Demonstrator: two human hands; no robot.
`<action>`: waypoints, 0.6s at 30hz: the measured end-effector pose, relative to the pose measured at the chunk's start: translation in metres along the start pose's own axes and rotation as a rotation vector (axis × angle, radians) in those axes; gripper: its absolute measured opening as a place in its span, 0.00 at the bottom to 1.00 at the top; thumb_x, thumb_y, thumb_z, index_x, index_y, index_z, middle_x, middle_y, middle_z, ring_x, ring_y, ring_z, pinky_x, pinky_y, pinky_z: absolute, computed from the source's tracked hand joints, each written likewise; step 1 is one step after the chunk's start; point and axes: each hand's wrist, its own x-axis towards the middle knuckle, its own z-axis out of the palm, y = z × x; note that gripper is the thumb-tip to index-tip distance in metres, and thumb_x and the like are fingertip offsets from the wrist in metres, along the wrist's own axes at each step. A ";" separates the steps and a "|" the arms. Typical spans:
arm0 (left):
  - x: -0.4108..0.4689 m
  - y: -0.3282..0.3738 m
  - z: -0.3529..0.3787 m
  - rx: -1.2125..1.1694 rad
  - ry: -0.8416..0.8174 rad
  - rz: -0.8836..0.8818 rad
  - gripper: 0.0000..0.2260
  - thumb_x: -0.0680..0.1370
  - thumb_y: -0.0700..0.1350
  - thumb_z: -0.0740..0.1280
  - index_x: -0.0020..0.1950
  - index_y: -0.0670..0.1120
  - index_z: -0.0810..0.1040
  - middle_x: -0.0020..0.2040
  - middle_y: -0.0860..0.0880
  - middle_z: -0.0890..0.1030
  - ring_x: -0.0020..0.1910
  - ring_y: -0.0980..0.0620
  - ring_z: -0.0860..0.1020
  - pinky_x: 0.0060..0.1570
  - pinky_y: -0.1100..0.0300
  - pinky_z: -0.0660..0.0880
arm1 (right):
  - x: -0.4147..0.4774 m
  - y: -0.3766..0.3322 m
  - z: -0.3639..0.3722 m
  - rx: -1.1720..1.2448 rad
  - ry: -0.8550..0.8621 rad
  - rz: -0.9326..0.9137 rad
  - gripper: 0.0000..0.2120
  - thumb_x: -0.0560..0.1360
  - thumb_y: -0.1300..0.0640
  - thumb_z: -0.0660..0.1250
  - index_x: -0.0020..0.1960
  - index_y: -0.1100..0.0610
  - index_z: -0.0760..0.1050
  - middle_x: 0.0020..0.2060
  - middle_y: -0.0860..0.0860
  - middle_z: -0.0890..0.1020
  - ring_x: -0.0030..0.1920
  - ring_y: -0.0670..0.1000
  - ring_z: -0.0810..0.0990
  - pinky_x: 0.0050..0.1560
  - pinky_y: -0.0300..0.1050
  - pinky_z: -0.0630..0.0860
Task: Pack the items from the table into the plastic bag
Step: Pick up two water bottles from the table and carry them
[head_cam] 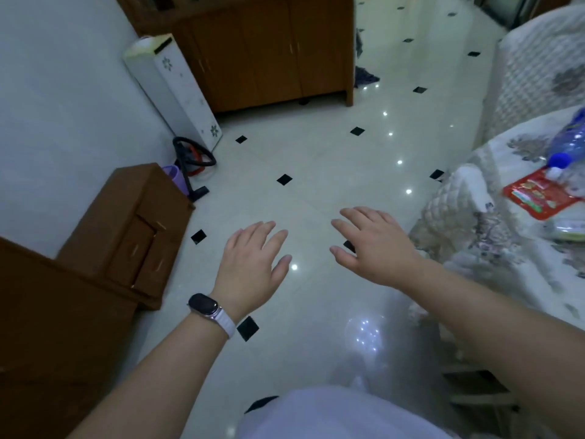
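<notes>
My left hand [253, 264] and my right hand [376, 245] hover palm-down over the tiled floor, fingers spread, each holding nothing. A watch with a white band sits on my left wrist. At the right edge, a table with a floral quilted cloth [493, 258] carries a red snack packet [538, 196], a clear water bottle with a blue cap [568, 144] lying on its side, and a pale green packet [569, 231] cut off by the frame. Both hands are well left of the table. No plastic bag is clearly visible.
A brown wooden cabinet with drawers [126, 236] stands at the left. A larger wooden cupboard [266, 49] is at the back, with a white tower appliance [177, 87] leaning by the wall. A small vacuum [193, 166] lies on the floor. A covered seat [538, 68] is far right.
</notes>
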 end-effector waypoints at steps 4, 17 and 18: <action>0.068 0.014 0.019 -0.039 -0.015 0.110 0.20 0.78 0.55 0.61 0.64 0.45 0.79 0.65 0.43 0.79 0.63 0.40 0.76 0.62 0.43 0.72 | 0.006 0.050 -0.010 -0.055 0.012 0.128 0.26 0.75 0.39 0.57 0.62 0.55 0.77 0.62 0.56 0.79 0.62 0.59 0.76 0.60 0.54 0.71; 0.272 0.031 0.134 -0.257 0.027 0.437 0.19 0.77 0.54 0.63 0.62 0.45 0.80 0.63 0.43 0.79 0.62 0.42 0.76 0.62 0.46 0.71 | 0.048 0.169 -0.001 -0.180 -0.080 0.551 0.26 0.75 0.39 0.56 0.63 0.54 0.77 0.62 0.55 0.79 0.62 0.57 0.76 0.60 0.53 0.72; 0.288 0.030 0.144 -0.275 0.027 0.451 0.19 0.77 0.55 0.62 0.62 0.45 0.80 0.63 0.44 0.79 0.62 0.42 0.76 0.62 0.47 0.69 | 0.057 0.178 0.001 -0.196 -0.098 0.582 0.26 0.75 0.39 0.56 0.63 0.54 0.77 0.62 0.55 0.79 0.62 0.57 0.76 0.60 0.53 0.72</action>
